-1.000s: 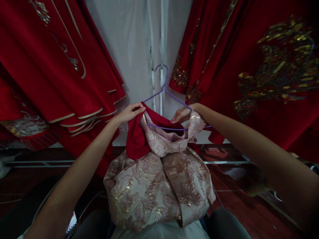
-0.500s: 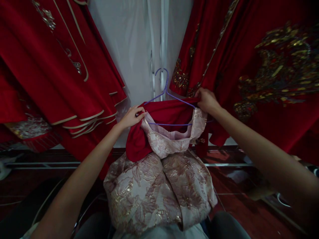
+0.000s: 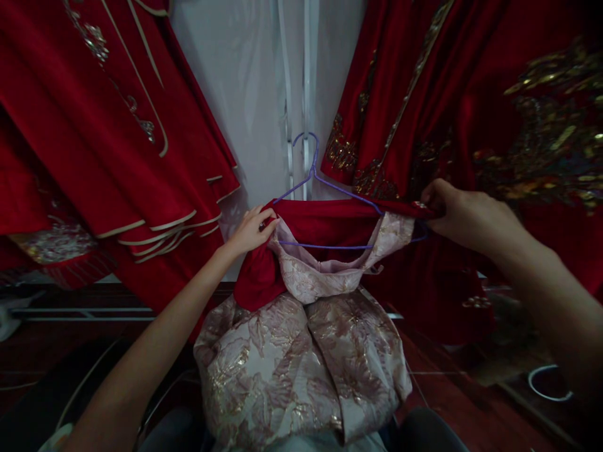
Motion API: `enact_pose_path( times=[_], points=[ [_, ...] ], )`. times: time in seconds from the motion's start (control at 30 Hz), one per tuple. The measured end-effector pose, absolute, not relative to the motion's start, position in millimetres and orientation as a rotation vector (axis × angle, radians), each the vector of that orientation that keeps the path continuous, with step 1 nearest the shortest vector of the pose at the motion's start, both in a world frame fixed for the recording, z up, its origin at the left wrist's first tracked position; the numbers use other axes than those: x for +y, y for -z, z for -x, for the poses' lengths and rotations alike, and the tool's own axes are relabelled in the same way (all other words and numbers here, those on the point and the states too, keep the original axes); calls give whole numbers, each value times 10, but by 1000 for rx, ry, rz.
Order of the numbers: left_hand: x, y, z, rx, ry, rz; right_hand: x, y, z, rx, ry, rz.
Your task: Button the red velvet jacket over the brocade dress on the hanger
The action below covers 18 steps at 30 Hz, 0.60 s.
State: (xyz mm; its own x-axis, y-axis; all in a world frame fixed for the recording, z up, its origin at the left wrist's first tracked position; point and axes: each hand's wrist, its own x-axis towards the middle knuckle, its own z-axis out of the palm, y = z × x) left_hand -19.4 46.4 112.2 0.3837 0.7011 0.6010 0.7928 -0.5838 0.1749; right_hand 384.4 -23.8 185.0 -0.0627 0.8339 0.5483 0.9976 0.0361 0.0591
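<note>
A pink-and-gold brocade dress [image 3: 273, 370] lies across my lap, its neckline raised on a purple wire hanger [image 3: 313, 169]. Behind the neckline, a red garment [image 3: 325, 220] is draped over the same hanger. My left hand [image 3: 254, 231] pinches the dress's left shoulder together with the red cloth. Out to the right, my right hand [image 3: 464, 210] grips the edge of the red garment and holds it stretched past the hanger's end. The dress's right shoulder strap rests on the hanger beside that hand.
Red garments with pale piping [image 3: 155, 144] hang on the left. More red garments with gold embroidery [image 3: 386, 125] hang on the right. Between them is a pale wall or door [image 3: 226, 75]. A low metal rail [image 3: 89, 314] runs near the red tiled floor [image 3: 443, 383].
My right hand has moved right and toward me, pulling the red garment's edge outward. The dress's right strap has shifted right along the hanger. My left hand has stayed nearly in place.
</note>
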Motion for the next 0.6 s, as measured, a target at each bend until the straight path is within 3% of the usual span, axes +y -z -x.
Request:
enact_pose_path(
  times=[0.13,0.33,0.6],
  points=[
    [440,-1107,172,-1343,956,2504,-463,-1678,-3636,-1763,883,1704],
    [353,-1005,60,-1419,993,2342,-487,-1282,-3405,-1739,545,1395],
    [261,-928,43,-1334,936,2361,-74,-1329,-3310,-1624,320,1359]
  ],
)
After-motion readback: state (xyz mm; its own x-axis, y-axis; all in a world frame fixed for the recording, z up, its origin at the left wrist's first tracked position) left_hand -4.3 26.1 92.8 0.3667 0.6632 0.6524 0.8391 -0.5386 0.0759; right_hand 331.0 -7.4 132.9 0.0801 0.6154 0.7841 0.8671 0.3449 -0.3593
